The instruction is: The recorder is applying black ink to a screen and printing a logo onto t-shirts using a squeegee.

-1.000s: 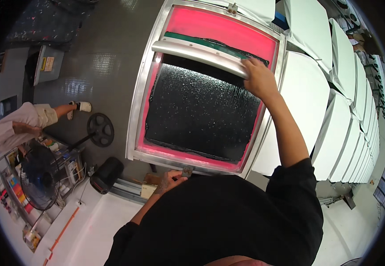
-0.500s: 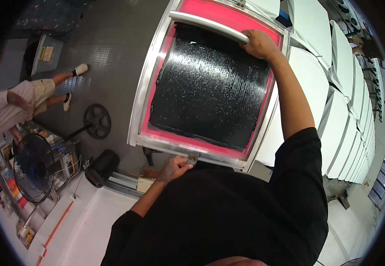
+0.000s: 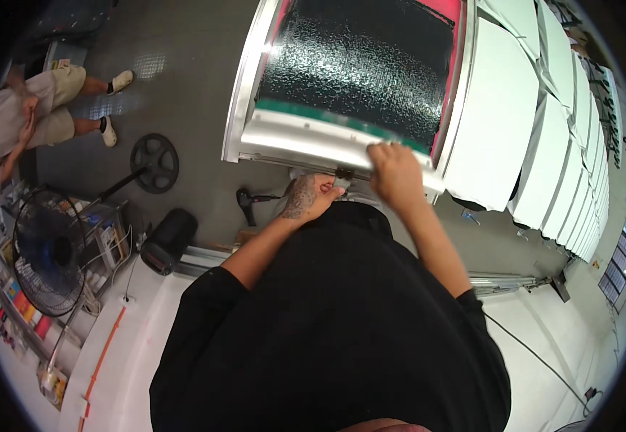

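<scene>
A metal-framed screen (image 3: 247, 63) has a pink surround and a glossy black layer (image 3: 356, 68) spread over its middle. My right hand (image 3: 396, 178) is closed on the right end of a squeegee (image 3: 302, 135), a long silver bar with a green blade, lying across the near end of the screen and slightly blurred. My left hand (image 3: 311, 196), tattooed on its back, grips a small metal clamp (image 3: 341, 180) at the middle of the frame's near edge.
Rows of white-covered boards (image 3: 487, 108) extend rightward. At left stand a standing fan (image 3: 48, 252), its wheel-shaped base (image 3: 154, 162), a shelf cart (image 3: 108, 245) with supplies, and a black cylinder (image 3: 169, 241). Another person (image 3: 36, 122) in pale shorts is at the left.
My right hand has pulled the squeegee from the far end of the screen down to the near end. The screen sits higher in view. The other person's hands and legs have moved.
</scene>
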`<state>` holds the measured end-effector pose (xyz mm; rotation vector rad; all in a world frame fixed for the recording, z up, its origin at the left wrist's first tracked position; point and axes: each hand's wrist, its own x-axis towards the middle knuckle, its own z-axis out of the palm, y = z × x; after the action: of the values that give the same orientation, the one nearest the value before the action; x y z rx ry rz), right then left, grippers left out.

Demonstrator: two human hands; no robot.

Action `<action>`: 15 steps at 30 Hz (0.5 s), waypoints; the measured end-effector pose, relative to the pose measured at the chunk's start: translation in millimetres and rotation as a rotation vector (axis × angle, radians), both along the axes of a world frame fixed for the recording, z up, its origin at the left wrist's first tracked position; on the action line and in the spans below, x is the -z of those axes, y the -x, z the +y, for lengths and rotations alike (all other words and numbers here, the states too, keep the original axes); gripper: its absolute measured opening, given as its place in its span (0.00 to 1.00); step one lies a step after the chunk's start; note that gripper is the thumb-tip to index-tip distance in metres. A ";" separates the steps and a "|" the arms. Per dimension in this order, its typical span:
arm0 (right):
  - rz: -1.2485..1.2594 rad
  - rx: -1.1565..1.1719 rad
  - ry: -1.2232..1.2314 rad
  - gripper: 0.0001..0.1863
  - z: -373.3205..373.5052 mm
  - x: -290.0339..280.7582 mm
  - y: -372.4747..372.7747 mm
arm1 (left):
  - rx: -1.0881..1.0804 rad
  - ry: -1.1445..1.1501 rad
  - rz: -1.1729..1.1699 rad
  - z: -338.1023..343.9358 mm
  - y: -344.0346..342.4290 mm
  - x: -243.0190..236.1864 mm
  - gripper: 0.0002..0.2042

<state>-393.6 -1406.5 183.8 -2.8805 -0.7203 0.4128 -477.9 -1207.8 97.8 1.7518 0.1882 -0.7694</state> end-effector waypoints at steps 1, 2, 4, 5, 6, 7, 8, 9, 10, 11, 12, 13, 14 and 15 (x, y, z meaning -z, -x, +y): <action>-0.058 -0.014 -0.045 0.20 1.5 -2.6 11.8 | 0.008 0.003 -0.003 0.0 -0.1 2.9 0.14; -0.029 0.031 -0.085 0.20 3.0 -5.9 20.5 | 0.029 -0.020 0.024 0.1 0.3 6.0 0.14; -0.003 0.081 -0.129 0.20 1.4 -12.7 20.9 | 0.056 -0.048 0.049 -0.2 2.4 12.0 0.14; 0.021 0.096 -0.134 0.21 -2.7 -16.1 13.0 | 0.010 0.013 0.036 -0.6 4.3 14.8 0.13; 0.038 0.115 -0.145 0.21 -7.6 -19.5 2.4 | -0.029 0.059 0.044 -1.3 6.6 17.1 0.13; 0.022 0.103 -0.142 0.21 -10.9 -22.7 -8.0 | -0.038 0.066 0.024 -2.5 8.8 19.1 0.13; 0.033 0.121 -0.117 0.22 -13.4 -24.8 -19.8 | -0.090 0.095 0.013 -3.8 11.3 20.4 0.12; -0.012 0.123 -0.141 0.20 -16.0 -26.6 -33.9 | -0.149 0.138 0.021 -4.9 13.3 21.2 0.11; -0.057 0.124 -0.162 0.19 -17.6 -27.9 -49.0 | -0.144 0.120 0.004 -5.8 14.8 21.3 0.11; -0.043 0.164 -0.150 0.19 -19.9 -29.6 -65.6 | -0.120 0.088 0.036 -6.0 15.4 21.0 0.12; -0.063 0.179 -0.166 0.18 -20.8 -30.3 -83.2 | -0.107 0.079 0.046 -5.8 14.9 20.3 0.12; -0.048 0.224 -0.128 0.17 -20.3 -28.7 -103.6 | -0.100 0.063 0.066 -4.5 13.2 19.0 0.13; -0.056 0.220 -0.129 0.17 -20.7 -27.1 -124.0 | -0.096 0.038 0.081 -2.7 10.3 17.2 0.13; -0.042 0.218 -0.116 0.17 -23.6 -26.0 -145.1 | -0.040 0.002 0.057 -0.2 6.6 14.5 0.15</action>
<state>-248.5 -1430.1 209.9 -2.8245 -0.4145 0.2738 -484.5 -1208.0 83.3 1.7201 0.2600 -0.7901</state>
